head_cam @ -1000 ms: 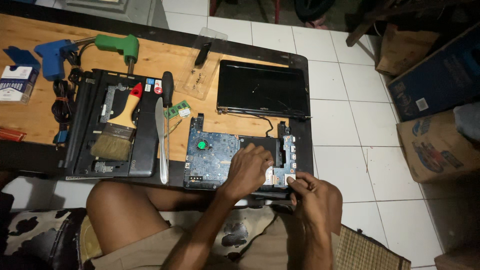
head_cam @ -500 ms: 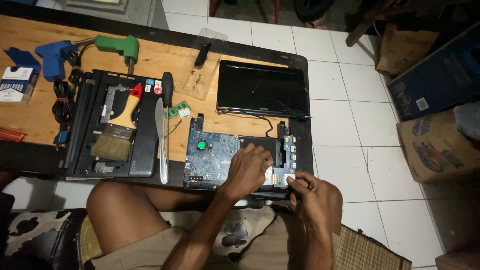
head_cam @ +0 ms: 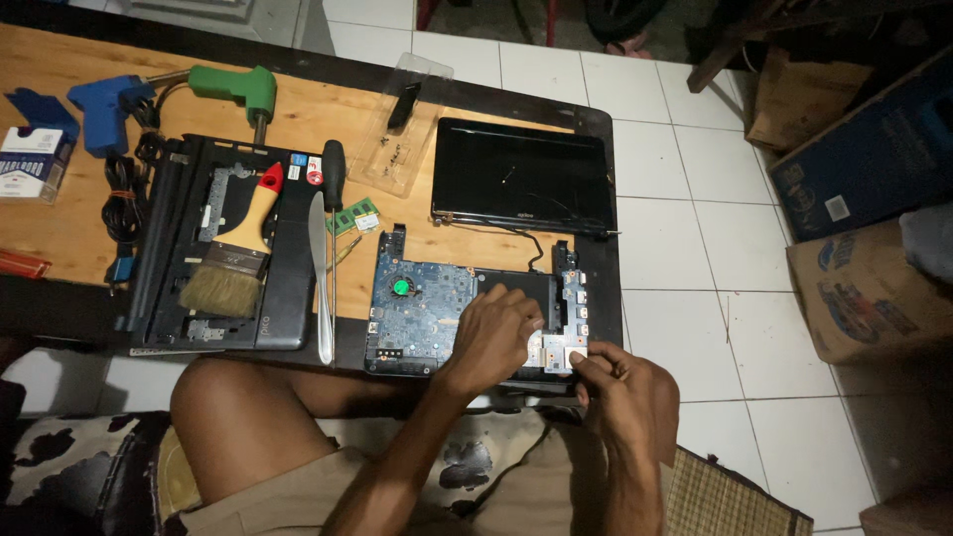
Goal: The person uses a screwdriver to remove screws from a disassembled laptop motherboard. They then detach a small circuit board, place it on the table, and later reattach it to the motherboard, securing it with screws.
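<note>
Paintbrush [head_cam: 230,260], screwdriver [head_cam: 333,213] and laptop screen [head_cam: 521,179] flank the motherboard [head_cam: 422,303].

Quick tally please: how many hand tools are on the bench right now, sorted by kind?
Glue or solder guns: 2, blue gun and green gun
Brushes: 1, paintbrush
Screwdrivers: 1, black-handled screwdriver
Pry blades: 1, flat metal blade
Total: 5

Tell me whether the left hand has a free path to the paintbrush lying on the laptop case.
Probably yes. The left hand rests flat on the blue circuit board; the paintbrush lies uncovered farther left. Only a flat metal tool and a screwdriver lie between, low enough to pass over.
</note>
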